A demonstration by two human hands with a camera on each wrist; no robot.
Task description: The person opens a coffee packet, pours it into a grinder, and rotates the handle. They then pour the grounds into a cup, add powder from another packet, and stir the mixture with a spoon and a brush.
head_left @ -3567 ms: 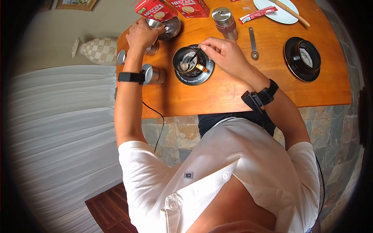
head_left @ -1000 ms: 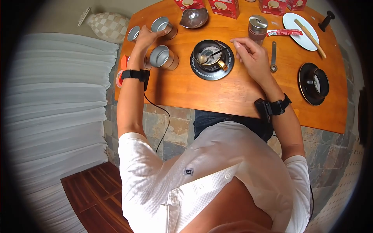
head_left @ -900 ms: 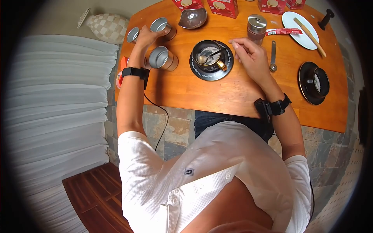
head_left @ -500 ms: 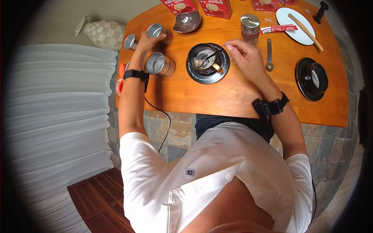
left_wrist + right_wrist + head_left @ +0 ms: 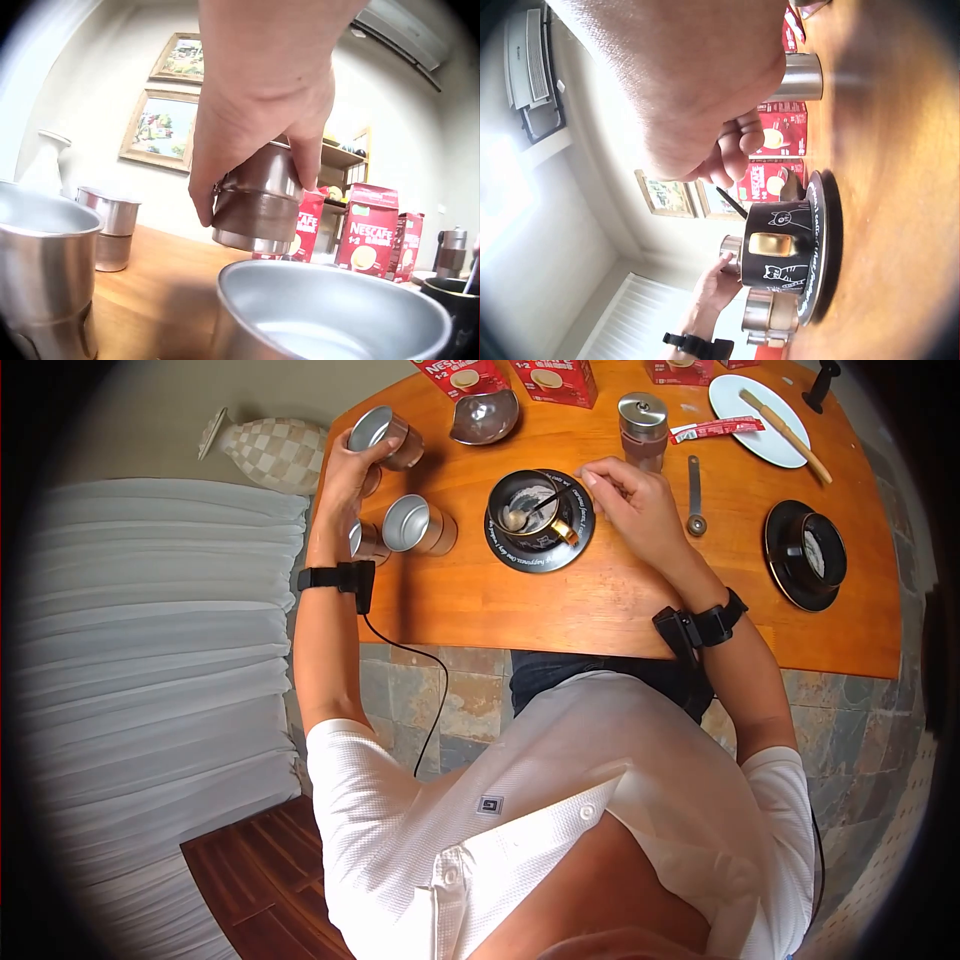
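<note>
In the head view my left hand (image 5: 346, 475) grips a metal cup (image 5: 376, 435) at the table's far left. The left wrist view shows this cup (image 5: 259, 199) tilted slightly and lifted, its brown-banded side between thumb and fingers. My right hand (image 5: 634, 502) pinches the dark handle end of a spoon (image 5: 545, 503). The spoon's bowl rests in a black cup (image 5: 530, 540) holding pale powder. This cup, with a gold handle and white cat drawings in the right wrist view, stands on a black saucer (image 5: 545, 567) with white lettering.
More metal cups (image 5: 425, 525) stand near my left forearm. Behind are a dark glossy bowl (image 5: 484, 417), red Nescafé boxes (image 5: 555, 382) and a metal-topped grinder (image 5: 643, 425). Rightward lie a measuring spoon (image 5: 695, 495), a white plate (image 5: 745, 400) with a brush, and a second black cup (image 5: 825, 550).
My left hand has lifted the metal cup and moved it left and slightly towards me. Earlier it reached beside the dark bowl. My right hand stays at the spoon's handle.
</note>
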